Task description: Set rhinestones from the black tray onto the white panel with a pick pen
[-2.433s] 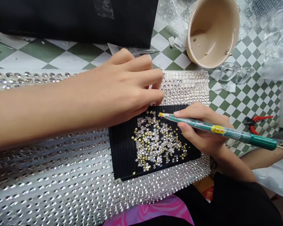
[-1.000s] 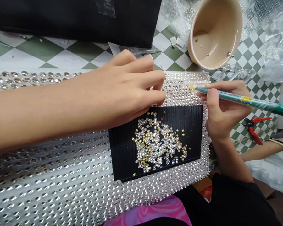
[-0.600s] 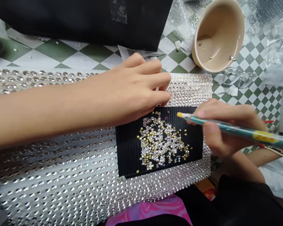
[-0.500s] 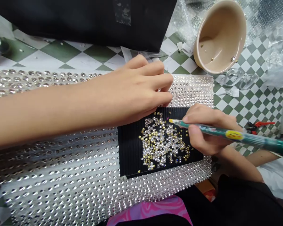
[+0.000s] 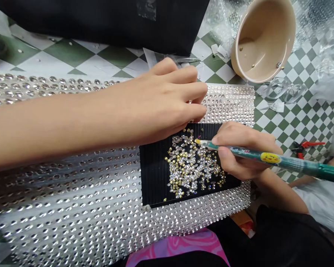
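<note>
Pen (image 5: 269,158) pinched near tip (image 5: 197,141) by right grip (image 5: 241,139); judged light, stiff, best held there. Stones (image 5: 185,168) judged slippery. Left grip (image 5: 172,98): hold cannot be told.

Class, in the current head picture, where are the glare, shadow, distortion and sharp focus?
Head view: bright glints dot the rhinestone sheet, which darkens just below the left forearm; head view: the checkered tablecloth looks stretched toward the left; head view: the right hand and pen look fairly sharp.
</note>
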Motion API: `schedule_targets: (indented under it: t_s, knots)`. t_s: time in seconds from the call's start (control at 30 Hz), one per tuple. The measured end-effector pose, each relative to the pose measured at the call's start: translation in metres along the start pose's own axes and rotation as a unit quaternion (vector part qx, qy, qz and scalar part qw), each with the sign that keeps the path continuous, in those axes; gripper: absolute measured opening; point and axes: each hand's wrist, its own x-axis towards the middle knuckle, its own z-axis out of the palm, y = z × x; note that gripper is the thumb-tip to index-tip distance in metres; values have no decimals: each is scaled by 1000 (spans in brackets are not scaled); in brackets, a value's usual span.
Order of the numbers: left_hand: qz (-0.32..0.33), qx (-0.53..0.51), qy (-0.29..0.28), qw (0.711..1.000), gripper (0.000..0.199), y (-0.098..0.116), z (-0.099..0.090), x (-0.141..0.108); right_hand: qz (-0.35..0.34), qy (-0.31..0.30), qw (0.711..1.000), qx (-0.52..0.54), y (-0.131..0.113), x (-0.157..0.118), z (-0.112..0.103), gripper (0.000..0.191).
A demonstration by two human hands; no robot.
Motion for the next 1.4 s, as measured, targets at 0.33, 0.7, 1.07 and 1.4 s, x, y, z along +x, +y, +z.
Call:
schedule_targets:
  t_s: [0.33,0.7,1.07,1.4]
  knots:
    - [-16,-11,4,1000,52,1,3,1,101,299,940,-127,36,3,-11,9]
    - [-29,-24,-18,999,53,1,2,1,116,239,952,-154,49,0,-16,31]
    - [-41,-50,-13,998,53,0,3,1,122,243,959,-84,20,4,-12,10]
    - [-6,-7,13,1000,52,1,5,1,58,17,998,21,3,-8,-3,19]
